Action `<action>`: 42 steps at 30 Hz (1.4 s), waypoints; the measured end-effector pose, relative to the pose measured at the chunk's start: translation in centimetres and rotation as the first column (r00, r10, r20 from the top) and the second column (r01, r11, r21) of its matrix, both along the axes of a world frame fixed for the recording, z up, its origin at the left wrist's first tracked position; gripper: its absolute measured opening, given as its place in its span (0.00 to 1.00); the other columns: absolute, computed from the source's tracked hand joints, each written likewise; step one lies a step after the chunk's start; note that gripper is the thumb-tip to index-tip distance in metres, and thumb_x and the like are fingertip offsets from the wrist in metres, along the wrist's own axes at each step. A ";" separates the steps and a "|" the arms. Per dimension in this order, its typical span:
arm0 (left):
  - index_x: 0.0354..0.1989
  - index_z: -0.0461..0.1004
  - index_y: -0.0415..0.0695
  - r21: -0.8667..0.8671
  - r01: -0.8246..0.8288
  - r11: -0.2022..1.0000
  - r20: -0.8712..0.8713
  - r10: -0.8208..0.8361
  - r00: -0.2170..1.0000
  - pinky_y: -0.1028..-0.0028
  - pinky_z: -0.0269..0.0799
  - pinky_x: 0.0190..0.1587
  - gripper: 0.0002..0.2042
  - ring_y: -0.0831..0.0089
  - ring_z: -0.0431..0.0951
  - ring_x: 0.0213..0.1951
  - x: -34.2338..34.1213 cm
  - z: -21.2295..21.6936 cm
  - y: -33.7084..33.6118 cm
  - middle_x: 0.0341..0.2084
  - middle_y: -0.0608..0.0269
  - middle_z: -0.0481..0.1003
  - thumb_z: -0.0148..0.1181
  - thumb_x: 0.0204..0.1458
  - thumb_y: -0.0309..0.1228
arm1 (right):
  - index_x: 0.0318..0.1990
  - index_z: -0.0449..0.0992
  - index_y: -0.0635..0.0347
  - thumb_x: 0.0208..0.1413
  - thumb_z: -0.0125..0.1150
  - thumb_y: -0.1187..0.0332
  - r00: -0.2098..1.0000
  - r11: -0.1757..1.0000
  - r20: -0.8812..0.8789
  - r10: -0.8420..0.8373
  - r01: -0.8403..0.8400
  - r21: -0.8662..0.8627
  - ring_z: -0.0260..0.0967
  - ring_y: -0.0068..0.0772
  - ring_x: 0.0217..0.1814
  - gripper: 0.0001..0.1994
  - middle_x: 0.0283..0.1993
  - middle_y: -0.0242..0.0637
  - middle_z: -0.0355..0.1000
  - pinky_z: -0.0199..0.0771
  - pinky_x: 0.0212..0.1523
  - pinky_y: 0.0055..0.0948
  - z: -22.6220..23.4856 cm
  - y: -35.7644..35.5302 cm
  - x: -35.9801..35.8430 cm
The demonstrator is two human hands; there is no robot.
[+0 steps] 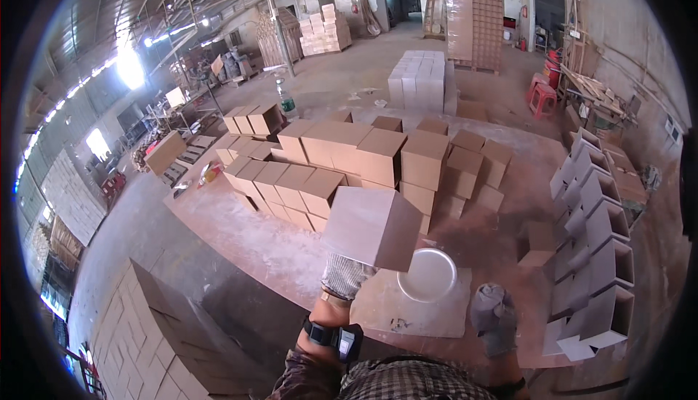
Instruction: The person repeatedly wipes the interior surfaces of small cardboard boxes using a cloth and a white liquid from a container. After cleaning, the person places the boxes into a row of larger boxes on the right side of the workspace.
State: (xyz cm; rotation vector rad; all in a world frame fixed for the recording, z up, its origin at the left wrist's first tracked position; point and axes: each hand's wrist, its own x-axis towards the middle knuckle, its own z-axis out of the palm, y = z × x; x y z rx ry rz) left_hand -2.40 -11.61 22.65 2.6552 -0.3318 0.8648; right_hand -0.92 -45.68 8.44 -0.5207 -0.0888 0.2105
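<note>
My left hand [345, 275], in a light knitted glove, holds up a closed brown cardboard box [372, 225] from below, lifted above the work surface. My right hand [495, 318], in a grey glove, hangs lower right with its fingers curled and nothing in it. Between the hands lies a round white plate-like disc [427, 274] on a pale flat sheet [414, 309]. A dark wrist device is strapped to my left forearm [331, 333].
Many closed brown boxes are stacked ahead [342, 156]. Open grey box sleeves stand in rows at the right [592, 254]. Flat cardboard stacks lie lower left [156, 334]. White boxes on a pallet [418, 80] and red stools [542, 94] stand farther back.
</note>
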 end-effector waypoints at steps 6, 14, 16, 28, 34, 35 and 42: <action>0.46 0.73 0.45 -0.569 0.096 0.817 0.040 -0.088 0.995 0.62 0.72 0.42 0.16 0.57 0.75 0.41 0.5 0.6 -3.0 0.40 0.58 0.76 0.56 0.52 0.39 | 0.45 0.72 0.68 0.41 0.62 0.70 0.991 0.980 0.085 -0.102 0.115 -0.164 0.72 0.41 0.47 0.20 0.46 0.43 0.73 0.75 0.49 0.36 0.6 -0.7 -1.5; 0.48 0.73 0.44 -0.103 0.011 0.995 -0.146 -0.026 0.989 0.62 0.69 0.47 0.17 0.57 0.74 0.45 4.4 -0.9 -3.4 0.42 0.55 0.75 0.54 0.53 0.39 | 0.45 0.72 0.66 0.41 0.58 0.73 0.963 0.952 -0.062 -0.263 0.248 -0.179 0.72 0.41 0.46 0.19 0.44 0.43 0.73 0.75 0.50 0.37 3.0 0.0 -3.9; 0.48 0.73 0.44 -0.227 0.106 0.968 -0.093 -0.130 0.987 0.62 0.69 0.48 0.17 0.57 0.74 0.45 5.5 -2.6 -2.9 0.42 0.56 0.75 0.54 0.53 0.40 | 0.45 0.72 0.65 0.41 0.60 0.73 0.952 0.951 -0.124 -0.281 0.260 -0.165 0.72 0.41 0.45 0.19 0.43 0.42 0.73 0.75 0.49 0.37 5.1 0.7 -4.9; 0.54 0.70 0.45 0.139 0.390 0.910 0.252 -0.413 0.875 0.62 0.67 0.56 0.21 0.61 0.72 0.52 12.2 2.2 -10.9 0.49 0.57 0.73 0.49 0.57 0.44 | 0.34 0.71 0.61 0.53 0.52 0.69 0.960 0.921 -0.090 -0.264 0.279 0.272 0.70 0.37 0.38 0.06 0.36 0.36 0.71 0.74 0.42 0.36 5.6 -3.7 -10.3; 0.55 0.70 0.45 -0.004 0.559 0.829 0.128 -0.554 0.823 0.62 0.65 0.57 0.21 0.61 0.71 0.54 13.5 3.0 -15.4 0.51 0.57 0.72 0.48 0.57 0.44 | 0.32 0.71 0.59 0.55 0.48 0.69 0.701 0.696 0.029 -0.712 0.712 -0.094 0.69 0.36 0.36 0.06 0.34 0.37 0.71 0.73 0.40 0.38 8.3 -6.1 -13.6; 0.55 0.70 0.45 -0.020 0.580 0.815 0.106 -0.575 0.811 0.63 0.64 0.57 0.21 0.61 0.70 0.54 13.6 3.3 -16.5 0.51 0.57 0.71 0.48 0.57 0.44 | 0.32 0.71 0.59 0.55 0.48 0.69 0.684 0.680 0.033 -0.729 0.729 -0.081 0.69 0.36 0.36 0.06 0.34 0.37 0.71 0.73 0.40 0.38 8.6 -6.9 -14.1; 0.55 0.70 0.45 -0.006 0.743 0.669 -0.025 -0.743 0.669 0.64 0.62 0.59 0.22 0.62 0.69 0.56 17.2 6.9 -29.1 0.53 0.57 0.70 0.47 0.58 0.44 | 0.34 0.69 0.60 0.58 0.45 0.74 0.371 0.266 0.204 -0.906 0.874 -0.407 0.67 0.30 0.31 0.05 0.31 0.34 0.69 0.72 0.35 0.30 9.6 -15.8 -19.0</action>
